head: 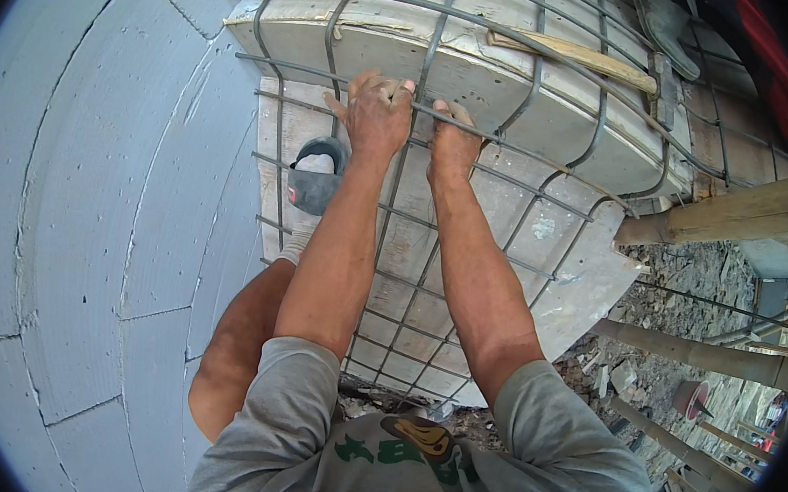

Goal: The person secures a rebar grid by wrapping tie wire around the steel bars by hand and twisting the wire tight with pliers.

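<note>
My left hand [380, 118] is closed over a horizontal steel reinforcing bar [283, 64] at the front of a pale stepped formwork box [383, 52]. One of its fingers sticks out to the left. Just to the right, my right hand [457, 139] wraps the same bar, with its thumb up. Between the hands a crossing bar [434, 46] runs up and bends over the box's edge. Both bars belong to a rebar mesh [418, 290] lying over sloping plywood boards [408, 247]. The undersides of both hands are hidden.
A wall of grey blocks [90, 184] rises on the left. My foot in a dark slipper [316, 190] stands within the mesh. Above lies a hammer [579, 60], beside another person's boot [666, 31]. Timber poles [701, 354], rubble and a bucket [690, 398] are lower right.
</note>
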Action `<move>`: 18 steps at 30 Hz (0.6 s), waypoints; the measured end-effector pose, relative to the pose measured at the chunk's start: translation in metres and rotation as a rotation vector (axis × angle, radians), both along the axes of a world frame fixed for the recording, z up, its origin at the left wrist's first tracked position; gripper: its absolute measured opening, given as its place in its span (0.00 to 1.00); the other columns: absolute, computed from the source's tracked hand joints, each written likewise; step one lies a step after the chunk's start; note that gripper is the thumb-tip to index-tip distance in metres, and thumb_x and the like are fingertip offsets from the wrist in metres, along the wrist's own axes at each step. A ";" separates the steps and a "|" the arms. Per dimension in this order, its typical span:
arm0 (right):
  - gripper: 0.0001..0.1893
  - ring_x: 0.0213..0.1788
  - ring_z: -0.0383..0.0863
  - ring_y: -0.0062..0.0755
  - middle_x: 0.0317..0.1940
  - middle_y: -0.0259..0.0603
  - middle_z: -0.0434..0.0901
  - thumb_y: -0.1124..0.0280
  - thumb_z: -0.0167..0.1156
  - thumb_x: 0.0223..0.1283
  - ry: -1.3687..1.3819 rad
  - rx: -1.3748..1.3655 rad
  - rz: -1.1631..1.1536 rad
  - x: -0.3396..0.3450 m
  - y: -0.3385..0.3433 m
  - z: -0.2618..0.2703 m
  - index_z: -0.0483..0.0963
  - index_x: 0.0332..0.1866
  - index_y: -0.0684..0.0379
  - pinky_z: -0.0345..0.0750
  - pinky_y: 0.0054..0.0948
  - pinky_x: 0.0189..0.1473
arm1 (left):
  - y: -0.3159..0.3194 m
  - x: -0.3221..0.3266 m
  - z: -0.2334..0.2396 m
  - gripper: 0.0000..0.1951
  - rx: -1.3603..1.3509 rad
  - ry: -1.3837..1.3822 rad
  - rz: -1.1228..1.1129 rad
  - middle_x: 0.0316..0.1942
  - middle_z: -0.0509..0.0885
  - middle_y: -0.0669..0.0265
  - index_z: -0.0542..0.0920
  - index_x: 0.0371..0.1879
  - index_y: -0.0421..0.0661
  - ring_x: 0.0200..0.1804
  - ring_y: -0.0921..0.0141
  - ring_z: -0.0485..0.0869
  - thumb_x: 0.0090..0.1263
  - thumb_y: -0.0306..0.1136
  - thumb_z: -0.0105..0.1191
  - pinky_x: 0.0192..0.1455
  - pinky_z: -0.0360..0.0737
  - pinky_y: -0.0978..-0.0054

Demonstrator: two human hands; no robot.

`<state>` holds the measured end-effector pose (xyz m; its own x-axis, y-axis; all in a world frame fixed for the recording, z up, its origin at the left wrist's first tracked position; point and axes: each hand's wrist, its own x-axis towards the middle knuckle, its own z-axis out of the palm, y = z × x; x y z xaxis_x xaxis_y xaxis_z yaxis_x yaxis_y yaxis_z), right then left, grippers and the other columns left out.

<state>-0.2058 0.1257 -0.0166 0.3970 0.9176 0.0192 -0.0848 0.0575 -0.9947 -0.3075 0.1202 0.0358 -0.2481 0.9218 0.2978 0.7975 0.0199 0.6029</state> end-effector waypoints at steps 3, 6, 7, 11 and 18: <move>0.10 0.30 0.75 0.25 0.31 0.36 0.79 0.70 0.62 0.60 0.290 -0.123 0.066 -0.004 0.006 0.003 0.80 0.41 0.66 0.71 0.25 0.32 | 0.004 -0.004 -0.002 0.21 0.010 -0.035 -0.003 0.56 0.79 0.58 0.87 0.35 0.50 0.68 0.61 0.66 0.69 0.53 0.47 0.68 0.35 0.31; 0.10 0.19 0.68 0.20 0.22 0.33 0.74 0.69 0.63 0.60 0.492 -0.153 0.145 -0.003 0.003 0.010 0.80 0.41 0.64 0.65 0.22 0.20 | 0.007 -0.007 -0.002 0.20 -0.034 0.004 0.012 0.56 0.79 0.54 0.88 0.33 0.51 0.67 0.60 0.66 0.67 0.53 0.48 0.69 0.35 0.34; 0.10 0.19 0.68 0.20 0.22 0.33 0.74 0.69 0.63 0.60 0.494 -0.157 0.144 -0.003 0.004 0.009 0.80 0.41 0.64 0.65 0.22 0.20 | 0.007 -0.005 -0.002 0.20 -0.038 0.005 0.012 0.56 0.79 0.54 0.88 0.33 0.51 0.67 0.60 0.66 0.67 0.53 0.48 0.69 0.35 0.34; 0.11 0.14 0.61 0.17 0.18 0.28 0.68 0.67 0.65 0.58 0.622 -0.159 0.138 -0.007 0.006 0.010 0.79 0.40 0.64 0.58 0.20 0.15 | 0.008 -0.002 0.005 0.19 -0.051 -0.040 0.031 0.53 0.81 0.54 0.88 0.32 0.51 0.66 0.60 0.67 0.65 0.50 0.50 0.70 0.38 0.38; 0.09 0.12 0.57 0.20 0.16 0.28 0.63 0.64 0.65 0.57 0.813 -0.236 0.274 0.000 0.015 0.007 0.77 0.33 0.59 0.55 0.22 0.16 | 0.005 -0.004 0.010 0.17 -0.065 -0.067 -0.039 0.50 0.83 0.56 0.88 0.33 0.47 0.66 0.60 0.67 0.64 0.47 0.53 0.69 0.50 0.46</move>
<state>-0.2055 0.1407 -0.0095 -0.0285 0.9266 -0.3749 -0.7506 -0.2675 -0.6042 -0.3111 0.1255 0.0460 -0.2290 0.9481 0.2207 0.7562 0.0305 0.6536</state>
